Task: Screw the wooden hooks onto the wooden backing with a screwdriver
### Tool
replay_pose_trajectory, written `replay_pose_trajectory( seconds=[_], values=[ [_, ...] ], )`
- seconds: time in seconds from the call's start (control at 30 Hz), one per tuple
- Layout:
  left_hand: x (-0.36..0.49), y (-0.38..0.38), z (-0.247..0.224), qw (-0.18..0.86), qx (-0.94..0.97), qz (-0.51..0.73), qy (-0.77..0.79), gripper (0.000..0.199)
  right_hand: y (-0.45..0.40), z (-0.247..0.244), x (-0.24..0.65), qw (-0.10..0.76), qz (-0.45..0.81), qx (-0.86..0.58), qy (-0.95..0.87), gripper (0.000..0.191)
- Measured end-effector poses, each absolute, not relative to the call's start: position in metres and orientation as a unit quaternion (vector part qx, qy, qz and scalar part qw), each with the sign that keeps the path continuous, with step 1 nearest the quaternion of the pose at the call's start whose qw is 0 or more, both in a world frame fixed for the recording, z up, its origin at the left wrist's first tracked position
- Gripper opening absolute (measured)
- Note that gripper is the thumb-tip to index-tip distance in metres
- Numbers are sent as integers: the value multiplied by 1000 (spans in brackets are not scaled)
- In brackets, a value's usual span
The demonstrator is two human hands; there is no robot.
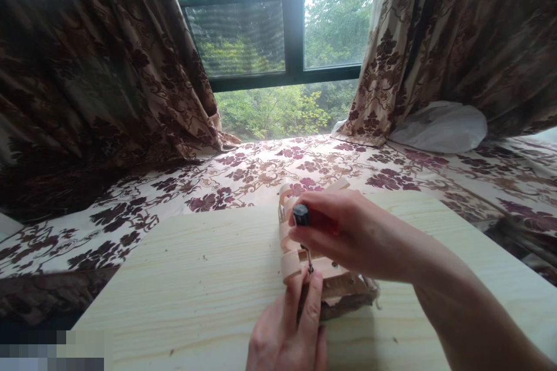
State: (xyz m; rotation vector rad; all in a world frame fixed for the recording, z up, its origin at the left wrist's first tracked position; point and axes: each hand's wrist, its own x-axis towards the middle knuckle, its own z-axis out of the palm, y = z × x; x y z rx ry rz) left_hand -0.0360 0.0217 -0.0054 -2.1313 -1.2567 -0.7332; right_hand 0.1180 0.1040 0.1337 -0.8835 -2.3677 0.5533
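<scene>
My right hand (339, 226) is wrapped round a screwdriver (301, 214) with a dark end cap and a red handle, mostly hidden by the fingers. Its thin metal shaft points down at a small dark screw (310, 270). Two fingertips of my left hand (293, 324) close in on either side of that screw, against a light wooden assembly (343, 283). Rounded wooden pieces (290, 265) line the assembly's left side, and dark screw heads show on its flat face. My right hand covers much of its far part.
The assembly lies on a pale wooden board (209, 278) dotted with small dark specks. Behind it spreads a flower-patterned cloth (256, 171). Patterned curtains (143, 58) hang on both sides of a window (293, 23). A white plastic bag (444, 126) lies at the back right.
</scene>
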Motion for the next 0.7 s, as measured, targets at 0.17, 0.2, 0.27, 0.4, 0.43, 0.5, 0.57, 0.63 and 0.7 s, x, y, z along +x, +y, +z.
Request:
replay_pose_trajectory(
  seconds=[0.17, 0.2, 0.27, 0.4, 0.43, 0.5, 0.57, 0.63, 0.7],
  values=[
    [-40, 20, -10, 262, -811, -233, -468, 57, 109, 132, 119, 275, 171, -380, -866, 25],
    [-40, 20, -10, 264, -811, -232, -468, 58, 108, 133, 119, 276, 173, -376, -867, 24],
    [-41, 20, -9, 267, -810, -229, -469, 59, 104, 134, 120, 280, 186, -357, -871, 19],
    [-41, 20, -8, 273, -813, -226, -462, 58, 101, 135, 121, 284, 197, -322, -882, 15],
    [-41, 21, -9, 273, -813, -225, -462, 57, 101, 135, 121, 282, 192, -326, -882, 18],
    [-41, 21, -9, 274, -812, -220, -465, 57, 104, 133, 120, 280, 180, -348, -876, 23],
    [-42, 21, -10, 276, -812, -221, -465, 56, 107, 132, 120, 281, 172, -374, -867, 25],
    [-43, 21, -10, 279, -811, -226, -462, 56, 108, 132, 120, 283, 169, -384, -862, 24],
    [-43, 21, -10, 279, -811, -230, -460, 57, 107, 133, 121, 287, 176, -371, -865, 21]
  ],
)
